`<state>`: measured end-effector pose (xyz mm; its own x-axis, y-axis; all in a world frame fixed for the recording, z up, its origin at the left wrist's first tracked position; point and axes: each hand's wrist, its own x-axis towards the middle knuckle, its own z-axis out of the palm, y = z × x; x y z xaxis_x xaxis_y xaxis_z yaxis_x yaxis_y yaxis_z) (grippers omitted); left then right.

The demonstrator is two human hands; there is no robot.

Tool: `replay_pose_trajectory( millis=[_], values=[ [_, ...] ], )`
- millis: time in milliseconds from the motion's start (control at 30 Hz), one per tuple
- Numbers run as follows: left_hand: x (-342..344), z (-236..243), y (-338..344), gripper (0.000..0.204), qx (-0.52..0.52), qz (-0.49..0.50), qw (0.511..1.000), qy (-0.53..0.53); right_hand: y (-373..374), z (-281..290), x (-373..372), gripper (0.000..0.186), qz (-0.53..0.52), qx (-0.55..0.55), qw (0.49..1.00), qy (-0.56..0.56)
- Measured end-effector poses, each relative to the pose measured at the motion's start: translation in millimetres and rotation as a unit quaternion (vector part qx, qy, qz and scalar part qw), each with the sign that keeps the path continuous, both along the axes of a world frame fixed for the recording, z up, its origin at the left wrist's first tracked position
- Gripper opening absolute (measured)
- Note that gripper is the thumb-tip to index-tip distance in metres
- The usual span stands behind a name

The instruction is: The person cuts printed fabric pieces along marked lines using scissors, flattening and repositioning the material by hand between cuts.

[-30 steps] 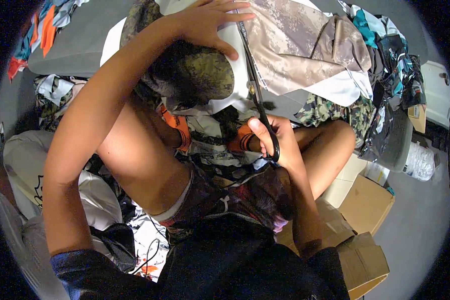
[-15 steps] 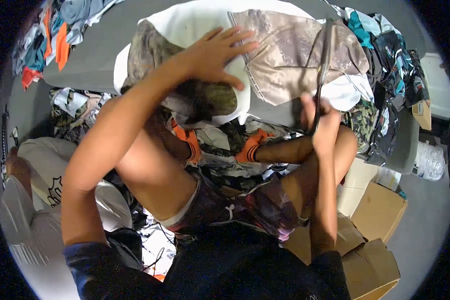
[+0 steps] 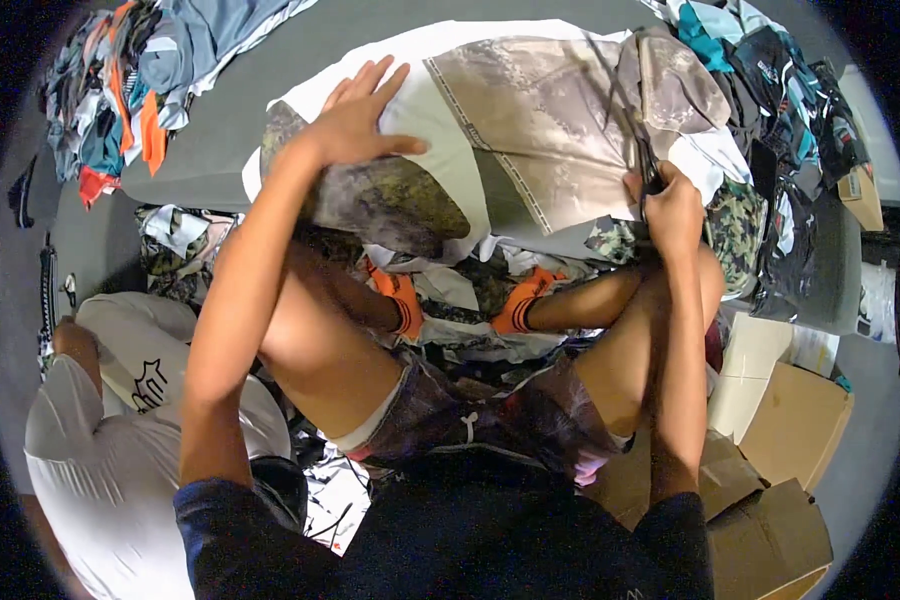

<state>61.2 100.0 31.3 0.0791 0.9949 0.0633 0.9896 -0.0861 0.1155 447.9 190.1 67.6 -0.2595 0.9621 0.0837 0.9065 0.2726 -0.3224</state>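
My left hand (image 3: 355,135) rests spread on layered white fabric (image 3: 450,185) beside a dark olive camouflage piece (image 3: 390,200). To its right lies a beige mottled fabric panel (image 3: 535,120) with a printed strip along its left edge. My right hand (image 3: 675,215) grips long black scissors (image 3: 650,170) at the panel's right side, the blades pointing away from me across it. The right end of the panel is bunched. My bent legs and orange socks (image 3: 395,300) are below the fabric.
Scrap piles of coloured fabric (image 3: 115,110) and dark pieces (image 3: 805,120) flank the grey padded surface (image 3: 210,150). A person in a white shirt (image 3: 100,470) sits at my left. Cardboard boxes (image 3: 790,420) stand at my right; camouflage cloth (image 3: 730,240) lies beside my right knee.
My right hand has carried the scissors rightward from the printed strip to the panel's right side. My left hand has shifted left, still spread. The whole view has also shifted slightly.
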Motion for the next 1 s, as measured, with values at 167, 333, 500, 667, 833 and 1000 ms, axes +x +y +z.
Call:
replay_pose_trajectory(
  millis=[167,333,500,667,833,1000],
  values=[
    [12,4,-5,0.105,0.019,-0.024,0.999,-0.036,-10,-3,29,0.028,-0.028,-0.045,0.991,0.126],
    [26,-3,-6,0.109,0.05,-0.047,0.994,-0.089,-95,70,-13,0.03,0.022,-0.18,0.966,0.183],
    [37,-16,2,0.11,0.088,-0.073,0.991,-0.072,-147,5,-3,0.033,0.122,-0.41,0.807,0.407],
    [34,-23,-3,0.109,0.109,-0.074,0.991,-0.028,-150,-7,-2,0.029,0.148,-0.436,0.821,0.338],
    [34,-28,-1,0.11,0.114,-0.054,0.992,-0.026,-141,-10,-10,0.03,0.153,-0.453,0.825,0.3],
    [37,-31,1,0.108,0.122,-0.044,0.991,-0.036,-133,-15,-24,0.025,0.145,-0.451,0.832,0.289]
  ],
)
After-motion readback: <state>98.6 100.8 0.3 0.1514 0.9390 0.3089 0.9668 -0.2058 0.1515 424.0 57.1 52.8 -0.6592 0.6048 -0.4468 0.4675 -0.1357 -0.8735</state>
